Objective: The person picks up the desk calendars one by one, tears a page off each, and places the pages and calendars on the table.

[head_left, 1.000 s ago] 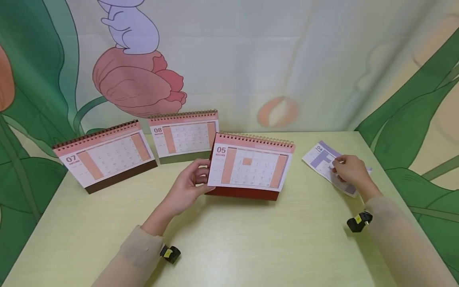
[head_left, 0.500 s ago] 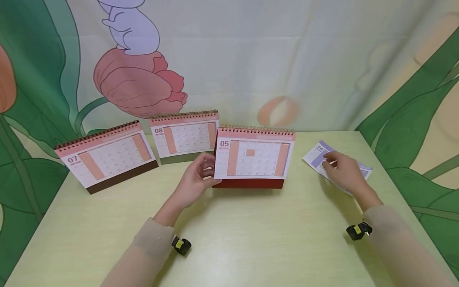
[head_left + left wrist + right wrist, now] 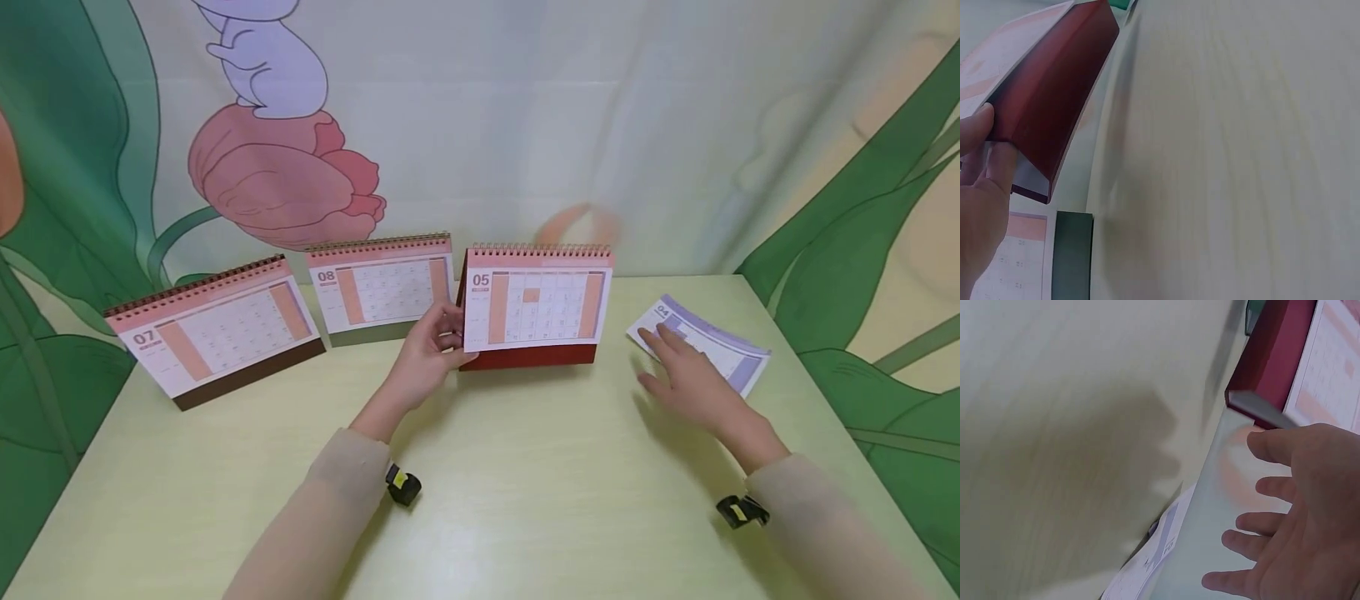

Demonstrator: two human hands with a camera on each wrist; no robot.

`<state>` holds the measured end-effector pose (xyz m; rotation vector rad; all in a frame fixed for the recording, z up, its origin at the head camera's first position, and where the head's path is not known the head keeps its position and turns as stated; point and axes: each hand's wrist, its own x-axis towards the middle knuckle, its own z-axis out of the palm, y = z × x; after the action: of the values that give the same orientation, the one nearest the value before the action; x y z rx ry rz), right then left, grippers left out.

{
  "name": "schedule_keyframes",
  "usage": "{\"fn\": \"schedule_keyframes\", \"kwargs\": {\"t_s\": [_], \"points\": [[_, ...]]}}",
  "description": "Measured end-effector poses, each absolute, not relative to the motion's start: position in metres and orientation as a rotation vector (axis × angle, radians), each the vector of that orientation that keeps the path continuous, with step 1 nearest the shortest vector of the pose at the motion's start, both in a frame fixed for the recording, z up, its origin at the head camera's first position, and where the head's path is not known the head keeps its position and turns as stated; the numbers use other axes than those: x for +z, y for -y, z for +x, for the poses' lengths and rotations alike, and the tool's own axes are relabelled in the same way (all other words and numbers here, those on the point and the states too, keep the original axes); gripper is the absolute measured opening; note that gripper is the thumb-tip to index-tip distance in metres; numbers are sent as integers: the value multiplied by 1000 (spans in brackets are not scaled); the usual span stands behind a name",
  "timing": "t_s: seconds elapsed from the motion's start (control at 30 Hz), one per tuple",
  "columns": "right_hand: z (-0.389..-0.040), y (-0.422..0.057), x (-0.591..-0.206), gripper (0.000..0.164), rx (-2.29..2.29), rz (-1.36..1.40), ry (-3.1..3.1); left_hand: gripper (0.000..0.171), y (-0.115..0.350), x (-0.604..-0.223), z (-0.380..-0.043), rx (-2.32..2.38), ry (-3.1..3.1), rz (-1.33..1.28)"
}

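Note:
My left hand (image 3: 423, 358) grips the left edge of a red-based desk calendar (image 3: 537, 308) showing page 05, thumb in front and fingers behind. In the left wrist view the calendar's red base (image 3: 1054, 87) is tilted and raised over the table. My right hand (image 3: 697, 383) is held above a loose purple-and-white calendar page (image 3: 738, 354) marked 04, partly covering it. The right wrist view shows the right hand's fingers (image 3: 1260, 525) spread with nothing between them. There, the page (image 3: 1150, 559) lies curved with one edge lifted.
Two more desk calendars stand at the back left: a brown-based one (image 3: 217, 337) at page 07 and a green-based one (image 3: 382, 292) at page 08. Behind the pale table (image 3: 540, 492) hangs a printed curtain (image 3: 465, 133).
The left hand has carried the 05 calendar back and slightly right, turning it more squarely to the front. The right hand's fingers have uncurled, and the hand has shifted slightly left.

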<state>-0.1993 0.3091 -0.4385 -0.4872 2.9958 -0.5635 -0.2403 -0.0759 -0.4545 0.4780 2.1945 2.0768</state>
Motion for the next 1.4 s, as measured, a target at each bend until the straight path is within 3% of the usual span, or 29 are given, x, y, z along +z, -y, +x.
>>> {"fn": "schedule_keyframes", "kwargs": {"t_s": [0.37, 0.67, 0.97, 1.4], "points": [[-176, -283, -437, 69, -418, -521, -2950, 42, 62, -462, -262, 2022, -2262, 520], [-164, -263, -441, 69, -410, -624, -2933, 35, 52, -454, -280, 1580, -2720, 511], [-157, -240, -438, 58, -418, -656, -2909, 31, 51, -451, -291, 1367, -2842, 417], [-149, -232, -450, 73, -359, -623, -2718, 21, 48, -454, -296, 1224, -2919, 352]]}}
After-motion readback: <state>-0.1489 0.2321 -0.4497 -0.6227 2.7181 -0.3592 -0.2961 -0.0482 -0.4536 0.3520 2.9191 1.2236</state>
